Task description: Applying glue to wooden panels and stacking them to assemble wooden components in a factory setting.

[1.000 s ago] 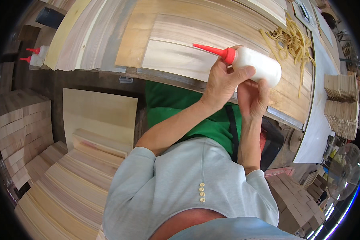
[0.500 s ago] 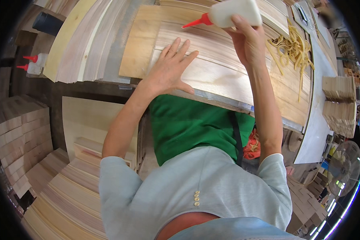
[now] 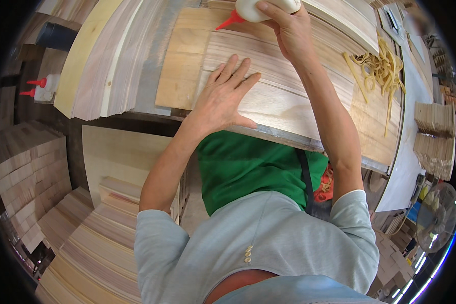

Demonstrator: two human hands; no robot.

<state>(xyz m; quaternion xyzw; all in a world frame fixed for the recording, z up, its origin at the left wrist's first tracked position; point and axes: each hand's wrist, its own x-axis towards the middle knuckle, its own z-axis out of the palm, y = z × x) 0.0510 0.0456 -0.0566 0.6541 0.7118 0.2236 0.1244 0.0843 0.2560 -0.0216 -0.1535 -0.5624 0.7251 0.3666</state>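
Observation:
My right hand (image 3: 292,31) grips a white glue bottle (image 3: 261,9), tilted so that its red nozzle points down and to the left over the far part of the boards. Flat on the thin wooden boards (image 3: 276,104) rests my left hand (image 3: 227,96), fingers spread, its thumb near the front edge. The boards lie side by side on a larger plywood sheet (image 3: 180,66) on the worktable. Whether glue is coming from the nozzle is too small to make out.
A heap of tan rubber bands (image 3: 382,63) lies at the right of the table. Stacked wooden strips (image 3: 111,55) stand at the left, with two more glue bottles (image 3: 46,87) beyond them. Wood piles (image 3: 30,177) flank me; a fan (image 3: 435,215) is at the far right.
The glue bottle has moved left and slightly farther away in my right hand. My left hand stays spread on the boards, and the whole view has shifted a little.

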